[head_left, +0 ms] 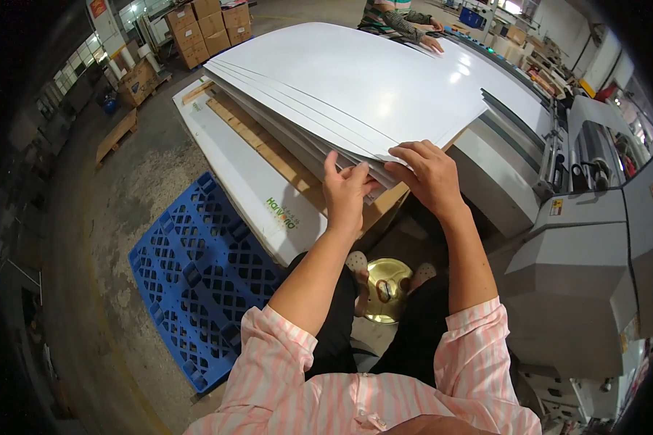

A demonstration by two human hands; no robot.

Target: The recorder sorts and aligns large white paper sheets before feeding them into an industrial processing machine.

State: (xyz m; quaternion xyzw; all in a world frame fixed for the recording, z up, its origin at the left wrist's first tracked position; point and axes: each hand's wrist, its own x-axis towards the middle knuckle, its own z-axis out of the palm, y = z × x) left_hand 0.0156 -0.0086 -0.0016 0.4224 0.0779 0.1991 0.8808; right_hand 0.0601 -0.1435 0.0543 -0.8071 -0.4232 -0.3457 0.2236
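Note:
A fanned stack of large, glossy white sheets (326, 80) lies before me, its near corner close to both hands. My right hand (429, 176) pinches the top sheet's near corner, fingers above and thumb at the edge. How many layers it holds is hidden. My left hand (347, 192) is just left of that corner, by the sheet edges, with thumb and fingers apart. Whether its fingertips touch the lower sheets is not clear. Under the stack show wooden slats (268, 141) and a white board (257, 192) with green printing.
A blue plastic pallet (203, 279) lies on the floor at left. A large grey machine (573, 268) stands close on my right. Below me is a round gold base (386, 290) between my feet. Another person's hand (432, 45) rests at the far sheet edge. Cardboard boxes (207, 29) stand behind.

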